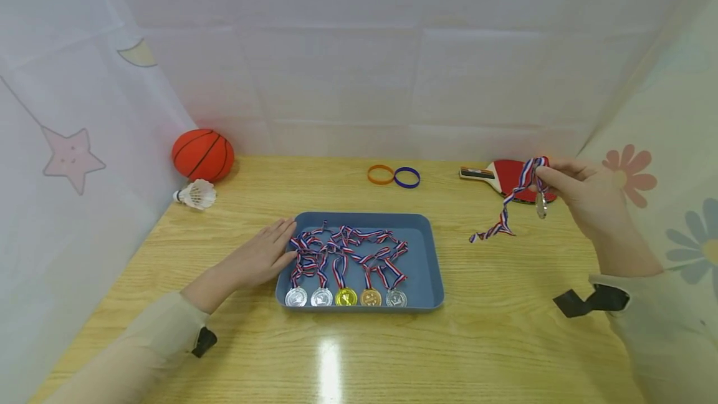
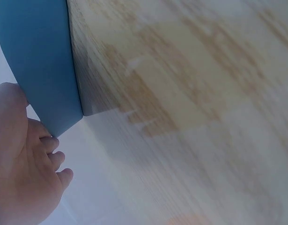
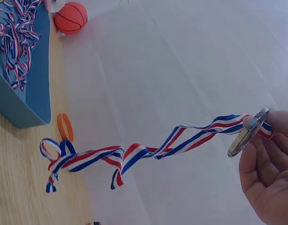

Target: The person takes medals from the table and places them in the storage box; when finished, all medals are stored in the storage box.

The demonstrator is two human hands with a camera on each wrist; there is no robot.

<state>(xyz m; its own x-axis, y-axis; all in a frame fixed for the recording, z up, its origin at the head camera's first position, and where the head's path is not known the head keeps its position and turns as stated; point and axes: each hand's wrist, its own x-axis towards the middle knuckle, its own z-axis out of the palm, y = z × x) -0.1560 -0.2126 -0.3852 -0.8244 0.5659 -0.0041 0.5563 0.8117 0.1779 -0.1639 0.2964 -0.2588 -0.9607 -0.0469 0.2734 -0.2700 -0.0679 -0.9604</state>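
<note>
My right hand (image 1: 586,201) pinches a silver medal (image 3: 249,132) near the ribbon's joint, above the table's right side. Its red, white and blue ribbon (image 1: 507,204) dangles twisted, the knotted end lowest. My left hand (image 1: 263,256) lies along the left wall of a blue tray (image 1: 429,267), fingers straight and touching the rim. In the tray, several medals stand in a row along the near wall: silver ones (image 1: 321,297), a gold one (image 1: 346,297) and a bronze one (image 1: 371,297). Their tangled ribbons (image 1: 336,245) spread behind them. The left wrist view shows the fingers against the tray's outside.
A red table tennis bat (image 1: 507,173) lies behind the right hand. Orange (image 1: 381,174) and blue wristbands (image 1: 407,177) lie at the back middle. At the back left are a small basketball (image 1: 203,154) and a shuttlecock (image 1: 195,194). Printed cloth (image 1: 336,80) walls the table.
</note>
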